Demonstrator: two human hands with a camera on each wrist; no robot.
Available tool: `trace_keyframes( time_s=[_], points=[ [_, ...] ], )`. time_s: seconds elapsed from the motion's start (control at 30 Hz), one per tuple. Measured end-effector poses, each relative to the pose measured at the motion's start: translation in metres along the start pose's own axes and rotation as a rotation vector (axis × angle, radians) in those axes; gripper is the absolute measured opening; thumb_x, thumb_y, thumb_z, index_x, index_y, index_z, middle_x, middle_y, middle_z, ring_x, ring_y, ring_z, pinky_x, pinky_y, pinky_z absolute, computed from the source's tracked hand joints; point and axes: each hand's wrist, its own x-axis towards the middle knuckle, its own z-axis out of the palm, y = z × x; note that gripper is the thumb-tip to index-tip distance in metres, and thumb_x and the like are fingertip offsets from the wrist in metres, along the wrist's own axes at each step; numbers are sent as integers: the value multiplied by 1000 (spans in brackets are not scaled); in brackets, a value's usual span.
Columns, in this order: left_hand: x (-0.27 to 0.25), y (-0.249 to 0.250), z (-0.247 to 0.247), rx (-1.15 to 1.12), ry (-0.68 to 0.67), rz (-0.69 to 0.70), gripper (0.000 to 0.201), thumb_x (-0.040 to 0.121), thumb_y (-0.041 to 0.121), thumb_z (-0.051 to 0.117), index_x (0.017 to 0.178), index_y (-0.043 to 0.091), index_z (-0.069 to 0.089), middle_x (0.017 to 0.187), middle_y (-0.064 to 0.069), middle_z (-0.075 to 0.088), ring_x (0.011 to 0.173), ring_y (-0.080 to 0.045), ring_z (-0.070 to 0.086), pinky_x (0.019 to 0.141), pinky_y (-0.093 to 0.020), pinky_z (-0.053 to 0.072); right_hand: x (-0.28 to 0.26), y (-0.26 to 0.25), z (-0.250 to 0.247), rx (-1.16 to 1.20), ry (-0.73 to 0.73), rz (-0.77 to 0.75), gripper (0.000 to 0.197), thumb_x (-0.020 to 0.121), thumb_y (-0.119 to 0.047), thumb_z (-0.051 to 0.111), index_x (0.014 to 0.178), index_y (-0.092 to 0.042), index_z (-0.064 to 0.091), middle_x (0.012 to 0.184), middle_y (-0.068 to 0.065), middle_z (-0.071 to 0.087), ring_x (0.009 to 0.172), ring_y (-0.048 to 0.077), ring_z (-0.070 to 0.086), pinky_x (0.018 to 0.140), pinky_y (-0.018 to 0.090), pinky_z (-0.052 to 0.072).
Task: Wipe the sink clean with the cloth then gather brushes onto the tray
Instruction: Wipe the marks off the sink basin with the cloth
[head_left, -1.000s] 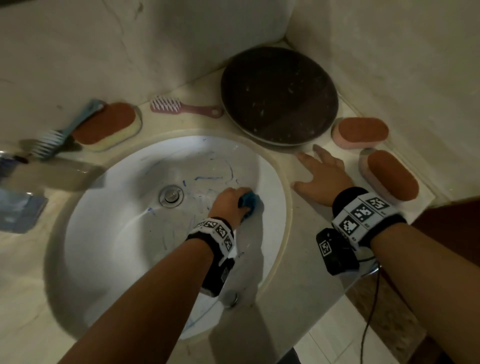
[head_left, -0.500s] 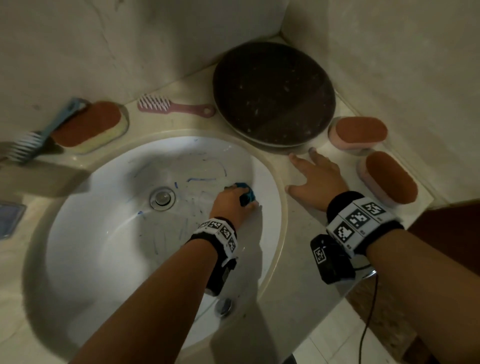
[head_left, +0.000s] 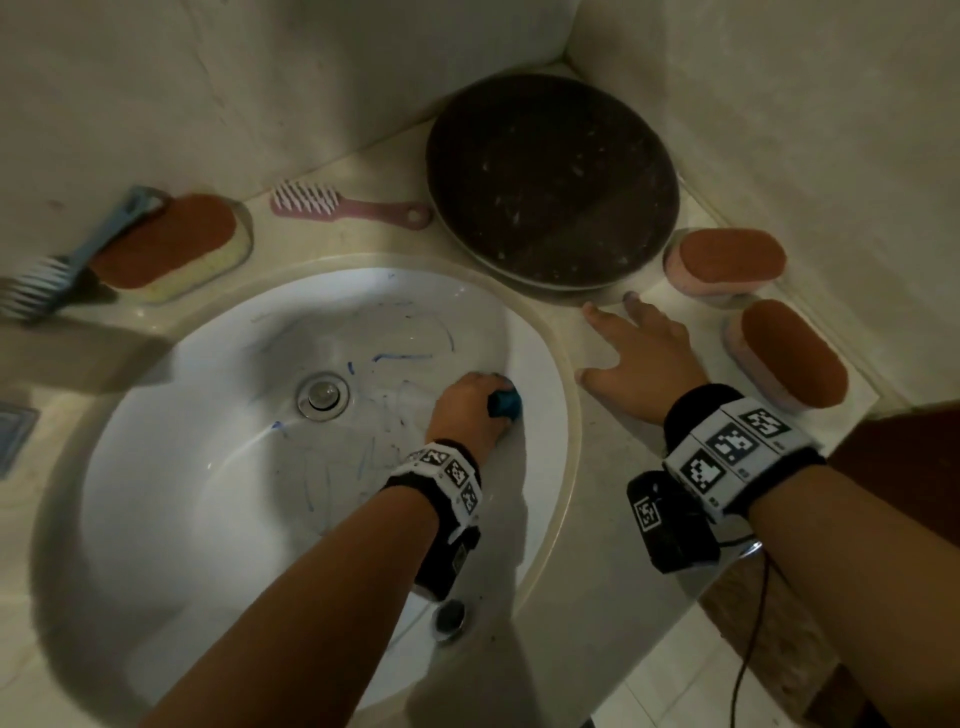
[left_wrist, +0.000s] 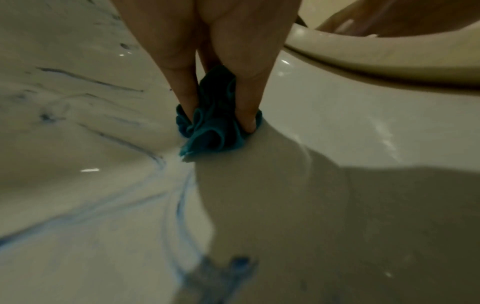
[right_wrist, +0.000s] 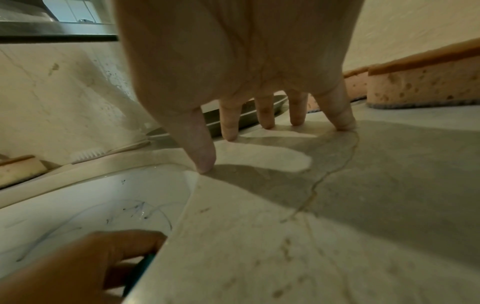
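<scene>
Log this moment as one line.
phase: wiping | left hand: scrubbing sink with cloth | right hand: flat on counter | marks remain

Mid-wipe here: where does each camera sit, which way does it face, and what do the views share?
Head: above, facing down at sink, both forearms visible.
Left wrist: inside the basin, along left hand pinching teal cloth.
Right wrist: low over counter, along right hand, fingertips touching stone.
Shared: the right wrist view and the head view both show the left hand and the cloth.

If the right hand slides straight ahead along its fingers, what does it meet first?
Most likely the rim of the dark round tray: the right hand lies flat on the counter, fingertips just short of it.
</scene>
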Motion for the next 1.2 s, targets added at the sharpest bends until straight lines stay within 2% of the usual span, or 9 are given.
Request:
trace_keyframes(
  time_s=[0.17, 0.33, 0.4, 0.6, 0.67, 0.73, 0.9, 1.03, 1.2],
  points=[
    [-1, -12, -12, 8, -85, 38, 46, 83, 3, 64, 127, 13, 59, 131, -10, 56, 122, -26, 51, 103, -19, 31, -1, 1, -1, 6, -2, -13, 79, 79, -48, 59, 144, -48, 15, 159, 0, 2, 146, 30, 5, 117, 49, 15],
    [25, -8, -28, -122, 190, -145, 43, 89, 11, 60, 131, 16, 55, 135, -9, 55, 124, -26, 50, 106, -21, 31, 1, 2, 0, -3, -3, -9, 79, 79, -49, 59, 144, -48, 14, 160, -1, 1, 146, 29, 4, 118, 48, 14],
    [23, 5, -24, -177, 201, -135, 45, 85, 13, 66, 129, 15, 57, 130, -9, 58, 121, -25, 52, 104, -22, 33, 2, 2, 2, -10, 4, -11, 80, 78, -50, 59, 144, -48, 14, 159, 0, 2, 146, 29, 4, 118, 49, 15],
    [-8, 13, -4, -133, -75, -19, 36, 79, 8, 70, 114, 15, 66, 120, -6, 62, 114, -21, 55, 91, -11, 31, 4, 3, 3, -12, 2, -16, 81, 77, -50, 59, 145, -47, 14, 159, 1, 3, 146, 30, 6, 117, 51, 16],
    [-5, 8, -16, -171, -129, -18, 30, 80, 5, 67, 109, 12, 69, 114, -9, 66, 110, -22, 59, 94, -15, 39, 4, 2, 2, 0, 3, -13, 81, 77, -48, 59, 144, -47, 14, 159, 0, 3, 146, 30, 5, 116, 51, 16],
    [4, 7, -25, -245, -39, -63, 30, 82, 4, 64, 111, 9, 68, 112, -11, 67, 108, -24, 60, 97, -26, 45, 3, 1, 2, 5, -1, -8, 81, 78, -47, 59, 144, -47, 14, 159, 1, 2, 146, 30, 4, 116, 52, 16],
    [12, 25, -20, -442, 244, -165, 33, 82, 2, 62, 113, 11, 66, 113, -12, 66, 107, -28, 60, 98, -33, 47, 2, 0, 1, 3, -2, -1, 80, 78, -47, 60, 144, -47, 15, 159, 1, 3, 146, 29, 4, 117, 51, 15],
    [-8, 36, -1, -283, 119, -103, 27, 80, 8, 64, 107, 12, 63, 112, -8, 62, 104, -24, 57, 89, -27, 42, 0, -3, -3, 14, -18, 10, 79, 78, -45, 60, 144, -48, 17, 159, -1, 3, 145, 30, 5, 116, 51, 16],
    [-15, 26, -8, -328, -64, -37, 22, 75, 5, 67, 95, 13, 67, 101, -5, 65, 94, -19, 59, 82, -25, 47, -6, -8, -7, 19, -27, 23, 78, 79, -42, 60, 144, -47, 16, 159, -1, 1, 145, 32, 5, 117, 49, 16]
  ],
)
